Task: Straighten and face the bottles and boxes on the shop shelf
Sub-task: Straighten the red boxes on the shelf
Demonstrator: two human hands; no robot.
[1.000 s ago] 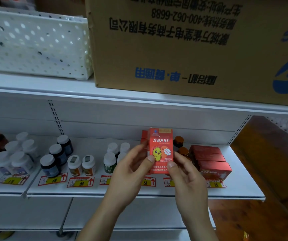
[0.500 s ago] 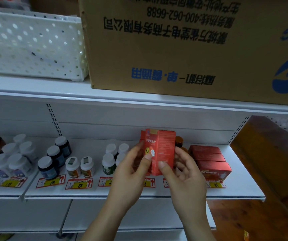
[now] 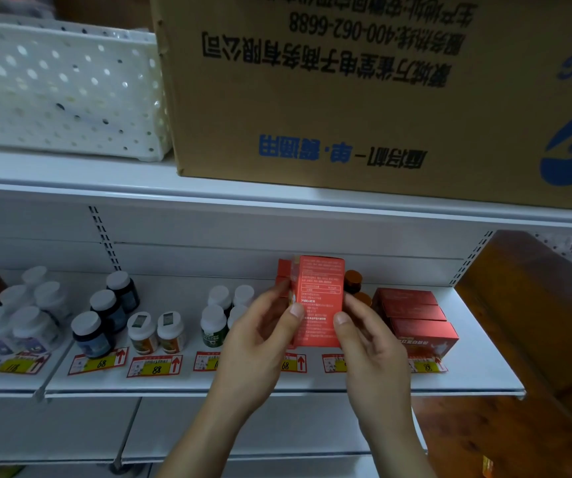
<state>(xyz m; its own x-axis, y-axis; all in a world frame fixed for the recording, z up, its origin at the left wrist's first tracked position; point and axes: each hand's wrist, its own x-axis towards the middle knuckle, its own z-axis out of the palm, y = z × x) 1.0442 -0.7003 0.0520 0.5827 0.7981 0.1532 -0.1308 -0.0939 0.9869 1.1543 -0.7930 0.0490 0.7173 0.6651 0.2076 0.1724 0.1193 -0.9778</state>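
I hold a small red box [image 3: 319, 298] upright in front of the white shelf [image 3: 312, 382], its fine-print side toward me. My left hand [image 3: 260, 336] grips its left edge and my right hand [image 3: 367, 339] grips its right edge. More red boxes [image 3: 283, 272] stand just behind it. Two amber bottles [image 3: 353, 281] peek out to its right. A stack of flat red boxes [image 3: 415, 315] lies further right. White-capped bottles [image 3: 214, 322] stand to the left of my hands.
Dark bottles [image 3: 105, 315], small labelled bottles [image 3: 155, 331] and white bottles [image 3: 22, 315] fill the shelf's left part. Price tags [image 3: 155, 366] line the front edge. Above sit a cardboard carton [image 3: 364, 98] and a white perforated basket [image 3: 60, 91]. A wooden cabinet [image 3: 532, 312] stands at right.
Both hands have turned the red box about its upright axis: the front with the yellow chick faced me, and now the fine-print side does.
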